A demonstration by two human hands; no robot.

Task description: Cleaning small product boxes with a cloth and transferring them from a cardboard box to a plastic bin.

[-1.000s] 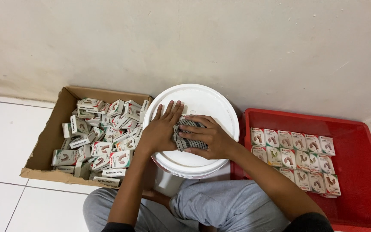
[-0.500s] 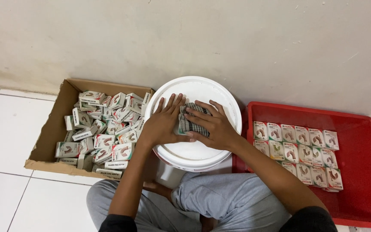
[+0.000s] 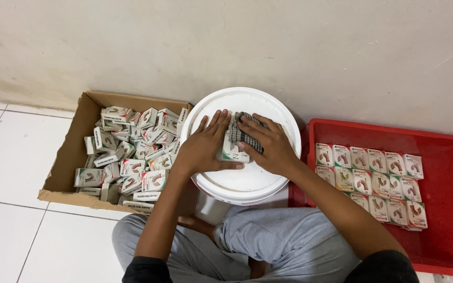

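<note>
A white round bucket lid (image 3: pixel 268 107) serves as a work surface between my knees. On it lies a stack of small white packets (image 3: pixel 235 144) with dark printed sides. My left hand (image 3: pixel 205 147) presses flat against the stack's left side, fingers spread. From the right, my right hand (image 3: pixel 266 144) cups the same stack, fingers over its top. Both hands squeeze the packets together.
An open cardboard box (image 3: pixel 69 157) at the left holds several loose small packets (image 3: pixel 132 152). A red plastic crate (image 3: pixel 446 209) at the right holds packets (image 3: pixel 373 178) laid in neat rows. A pale wall stands behind; white floor tiles lie to the left.
Both hands stayed on the packet stack on the lid, shifting it slightly and pressing it tighter. The camera view moved a little.
</note>
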